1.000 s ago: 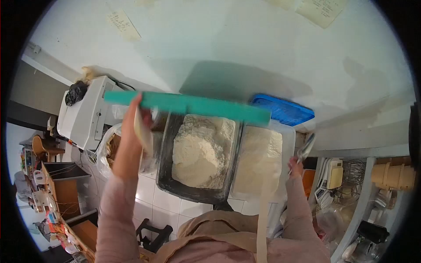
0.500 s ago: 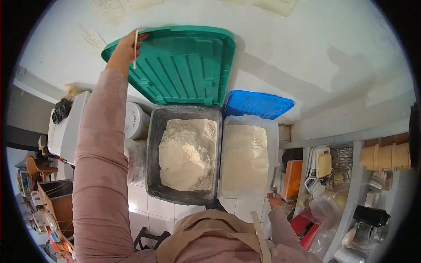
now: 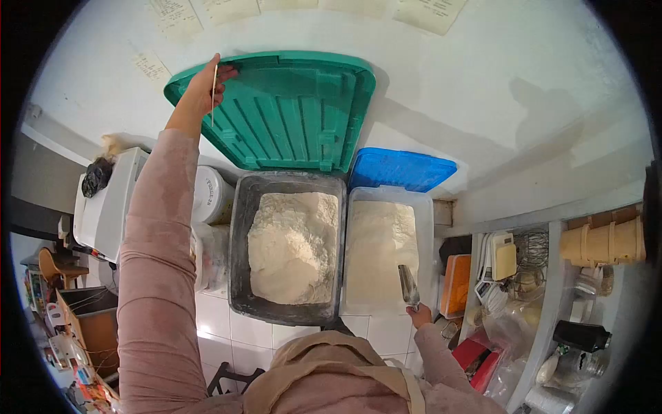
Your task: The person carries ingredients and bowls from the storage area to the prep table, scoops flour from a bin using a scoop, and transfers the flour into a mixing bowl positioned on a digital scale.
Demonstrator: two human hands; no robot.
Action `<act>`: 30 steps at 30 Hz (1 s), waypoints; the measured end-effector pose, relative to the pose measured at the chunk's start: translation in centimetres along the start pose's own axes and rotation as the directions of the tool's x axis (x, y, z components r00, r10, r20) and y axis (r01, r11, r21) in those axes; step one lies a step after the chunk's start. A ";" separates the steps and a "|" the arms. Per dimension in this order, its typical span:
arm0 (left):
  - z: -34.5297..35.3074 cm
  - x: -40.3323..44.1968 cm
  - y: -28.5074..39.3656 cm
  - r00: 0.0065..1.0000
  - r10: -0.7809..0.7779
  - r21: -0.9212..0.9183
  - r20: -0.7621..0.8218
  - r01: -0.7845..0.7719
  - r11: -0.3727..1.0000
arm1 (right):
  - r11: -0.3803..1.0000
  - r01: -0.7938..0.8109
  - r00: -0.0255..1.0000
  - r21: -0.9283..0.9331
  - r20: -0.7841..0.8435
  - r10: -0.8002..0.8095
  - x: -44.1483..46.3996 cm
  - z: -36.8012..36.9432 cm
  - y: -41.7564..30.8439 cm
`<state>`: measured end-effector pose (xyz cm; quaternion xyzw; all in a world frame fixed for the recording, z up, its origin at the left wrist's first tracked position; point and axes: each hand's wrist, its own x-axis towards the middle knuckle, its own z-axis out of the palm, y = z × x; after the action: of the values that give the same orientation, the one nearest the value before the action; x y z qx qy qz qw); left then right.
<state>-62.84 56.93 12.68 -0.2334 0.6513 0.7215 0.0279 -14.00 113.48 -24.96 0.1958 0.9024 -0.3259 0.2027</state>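
Observation:
My left hand (image 3: 205,88) reaches up to the top left corner of a ribbed green lid (image 3: 289,117) leaning on the wall. A thin pale strip (image 3: 214,90), seen edge-on, is held in that hand, and its fingers extend over the lid's inner face. My right hand (image 3: 420,316) is closed round the handle of a metal scoop (image 3: 408,284). The scoop's blade points away over the near right part of a translucent bin (image 3: 427,241) of flour (image 3: 376,238). Left of it stands a dark grey bin (image 3: 238,276) of heaped flour (image 3: 289,259).
A blue lid (image 3: 400,169) leans behind the translucent bin. A white bucket (image 3: 209,195) stands left of the grey bin. Shelves (image 3: 541,303) at right hold a whisk, an orange box (image 3: 456,284) and brown cups (image 3: 603,243). Paper notes (image 3: 431,14) hang on the wall.
The scoop has moved left and forward from beside the translucent bin to over its flour. My left hand's fingers have stretched out more on the green lid. The whole view has shifted slightly.

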 end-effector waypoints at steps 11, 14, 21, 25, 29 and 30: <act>-2.3 -0.1 -0.7 0.991 0.056 -0.223 0.118 -0.028 0.974 | 0.780 0.610 0.724 -0.139 0.498 -0.477 6.5 8.2 -7.2; -2.4 -0.3 -2.0 0.982 0.114 -0.274 0.149 -0.070 0.959 | 0.627 0.750 0.525 -0.212 0.767 -0.369 7.0 14.5 -11.7; -5.9 -3.6 -3.8 0.962 0.044 -0.437 0.268 0.080 0.896 | 0.699 0.642 0.507 -0.315 0.858 -0.079 2.6 23.9 -14.8; -8.0 -5.4 -5.3 0.938 0.056 -0.462 0.341 0.115 0.879 | 0.733 0.619 0.537 -0.282 0.833 -0.133 0.9 26.4 -13.8; -8.5 -7.3 -6.8 0.895 0.093 -0.449 0.437 0.128 0.884 | 0.762 0.581 0.601 -0.284 0.782 -0.167 -0.3 29.6 -12.5; -8.8 -7.7 -7.2 0.891 0.100 -0.445 0.443 0.122 0.887 | 0.765 0.577 0.603 -0.287 0.781 -0.163 -0.3 30.5 -12.2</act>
<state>-50.88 51.63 8.52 -0.0621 0.4348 0.8893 0.1272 -12.38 84.35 -40.09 -0.2088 0.8216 -0.1585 0.5062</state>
